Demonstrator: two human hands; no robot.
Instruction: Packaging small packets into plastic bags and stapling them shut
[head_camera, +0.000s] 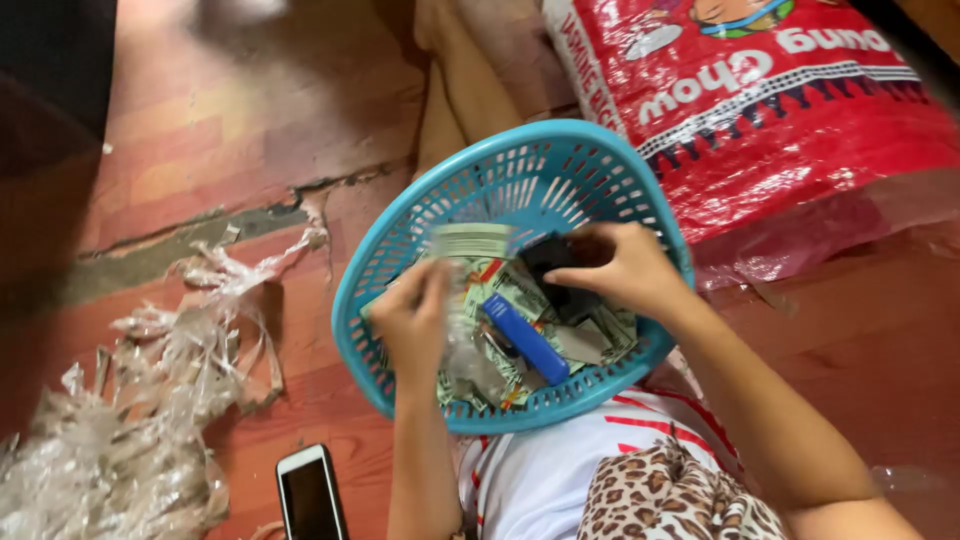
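Open basket (400, 240) mouth; red sack (800, 130) close behind, bare floor (250, 110) leftward.

left hand (415, 318) on packets (500, 290) | right hand (622, 268) grips black object (553, 256) | blue basket (420, 225)

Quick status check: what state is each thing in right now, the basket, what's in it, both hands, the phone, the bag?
Turquoise basket: tilted, holding paper notes.
Blue lighter: lying on the notes.
Left hand: inside the basket, gripping clear plastic; blurred.
Right hand: closed on a black object.
Phone: on the floor, screen dark.
Red bag: lying flat.
Plastic scraps: torn, heaped.
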